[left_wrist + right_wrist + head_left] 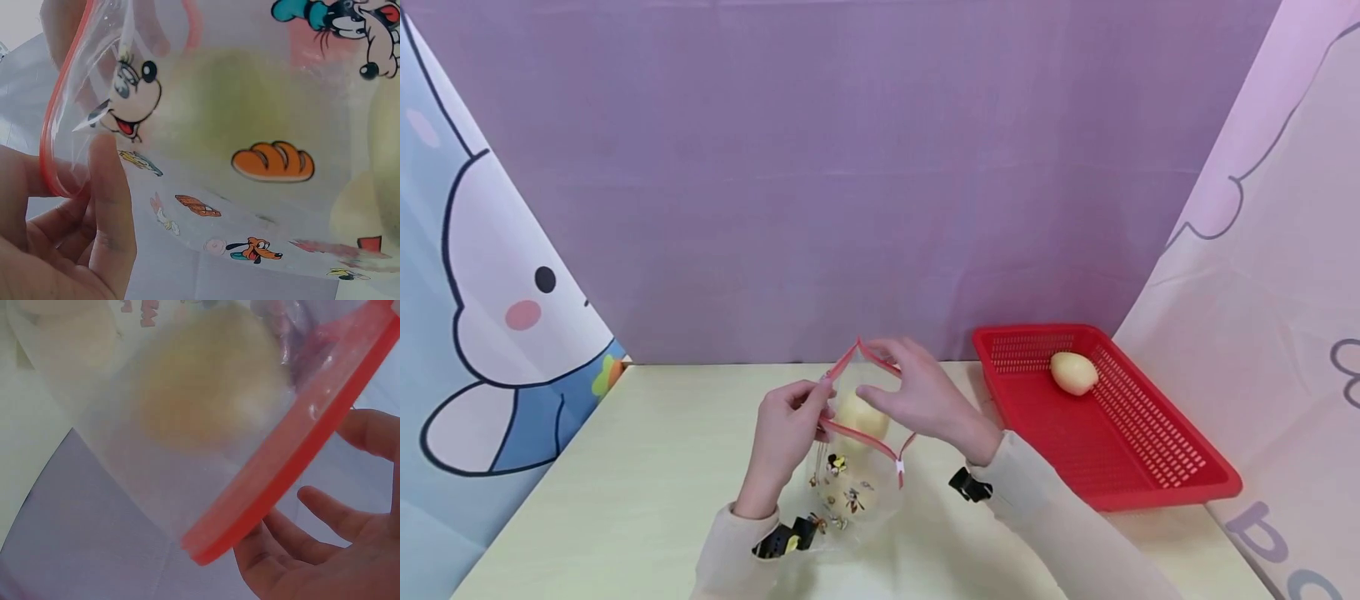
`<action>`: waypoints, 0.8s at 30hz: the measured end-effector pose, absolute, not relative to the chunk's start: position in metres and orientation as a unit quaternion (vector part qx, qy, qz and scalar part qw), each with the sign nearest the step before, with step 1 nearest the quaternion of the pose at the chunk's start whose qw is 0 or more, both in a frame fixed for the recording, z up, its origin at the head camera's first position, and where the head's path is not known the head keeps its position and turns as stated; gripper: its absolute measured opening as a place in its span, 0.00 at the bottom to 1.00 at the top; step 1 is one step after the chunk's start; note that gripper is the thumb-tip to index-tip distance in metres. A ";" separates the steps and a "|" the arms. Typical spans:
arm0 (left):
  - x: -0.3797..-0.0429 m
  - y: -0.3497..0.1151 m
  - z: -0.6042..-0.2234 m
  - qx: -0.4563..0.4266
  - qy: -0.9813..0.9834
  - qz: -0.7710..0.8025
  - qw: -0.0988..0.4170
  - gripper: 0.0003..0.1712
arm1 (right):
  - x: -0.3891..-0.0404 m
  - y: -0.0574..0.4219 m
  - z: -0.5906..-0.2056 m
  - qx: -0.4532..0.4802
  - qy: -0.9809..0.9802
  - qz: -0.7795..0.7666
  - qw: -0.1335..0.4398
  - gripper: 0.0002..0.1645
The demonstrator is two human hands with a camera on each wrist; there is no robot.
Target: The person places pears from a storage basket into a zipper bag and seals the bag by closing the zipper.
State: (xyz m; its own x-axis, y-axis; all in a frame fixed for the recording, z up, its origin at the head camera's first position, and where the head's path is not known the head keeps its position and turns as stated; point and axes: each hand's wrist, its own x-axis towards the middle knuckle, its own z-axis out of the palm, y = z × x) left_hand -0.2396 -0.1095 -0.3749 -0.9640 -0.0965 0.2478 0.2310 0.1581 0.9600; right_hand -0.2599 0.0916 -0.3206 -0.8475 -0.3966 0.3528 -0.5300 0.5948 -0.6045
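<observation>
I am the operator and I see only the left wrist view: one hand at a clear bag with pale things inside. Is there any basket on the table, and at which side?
Observer: Yes, the head view shows a red basket on the table, to the right of the bag.
Operator: Thank you. Does it hold something?
Observer: Yes, one pale potato-like thing lies near its far end.

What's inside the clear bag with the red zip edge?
The clear bag holds pale yellow rounded items: one near the opening and at least one lower down. Overlap and the bag's printed figures partly cover them, so the exact count cannot be told.
</observation>
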 end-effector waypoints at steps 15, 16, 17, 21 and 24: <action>-0.241 -0.108 -0.373 -0.042 -0.761 -0.635 0.125 0.15 | -0.256 0.107 -0.303 0.267 -0.907 0.313 0.088 0.30; -0.241 -0.108 -0.373 -0.041 -0.762 -0.634 0.124 0.15 | -0.256 0.108 -0.301 0.263 -0.911 0.306 0.083 0.30; -0.241 -0.108 -0.373 -0.041 -0.763 -0.634 0.124 0.15 | -0.256 0.110 -0.300 0.258 -0.916 0.298 0.080 0.31; -0.241 -0.107 -0.374 -0.039 -0.765 -0.631 0.125 0.15 | -0.257 0.119 -0.297 0.241 -0.932 0.262 0.070 0.33; -0.241 -0.107 -0.374 -0.038 -0.764 -0.632 0.122 0.15 | -0.259 0.125 -0.296 0.243 -0.939 0.231 0.071 0.36</action>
